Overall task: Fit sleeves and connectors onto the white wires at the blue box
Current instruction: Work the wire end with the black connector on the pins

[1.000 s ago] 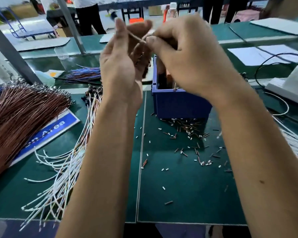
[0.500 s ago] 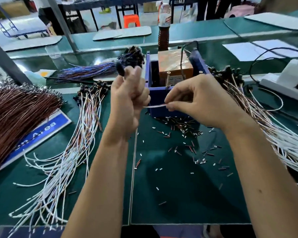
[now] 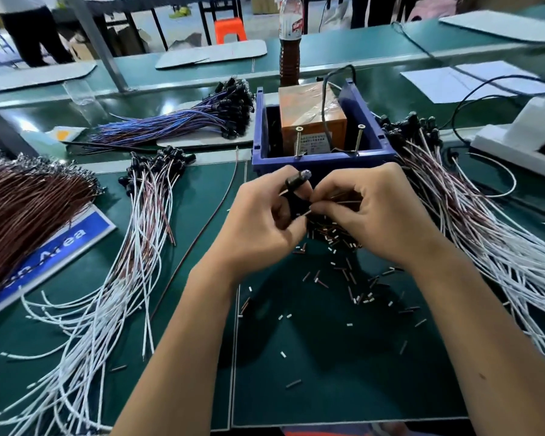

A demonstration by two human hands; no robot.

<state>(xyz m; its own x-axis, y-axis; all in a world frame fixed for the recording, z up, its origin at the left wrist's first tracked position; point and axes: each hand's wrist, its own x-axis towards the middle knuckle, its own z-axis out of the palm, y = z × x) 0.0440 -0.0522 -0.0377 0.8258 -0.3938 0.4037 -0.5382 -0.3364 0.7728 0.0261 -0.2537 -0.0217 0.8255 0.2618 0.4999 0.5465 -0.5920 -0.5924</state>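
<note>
Both hands meet just before the blue box [image 3: 321, 163], left hand [image 3: 258, 228] curled around a black connector [image 3: 296, 180] to steady it while right hand [image 3: 378, 215] pinches a thin wire end toward it, above the scattered sleeves [image 3: 343, 278], presumably for reach.

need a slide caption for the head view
Both hands work a black connector and thin wire before the blue box.

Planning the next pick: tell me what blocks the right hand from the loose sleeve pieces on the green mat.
Nothing visible does. The right hand hovers directly over the scattered small brown and white sleeve pieces on the green mat.
</note>
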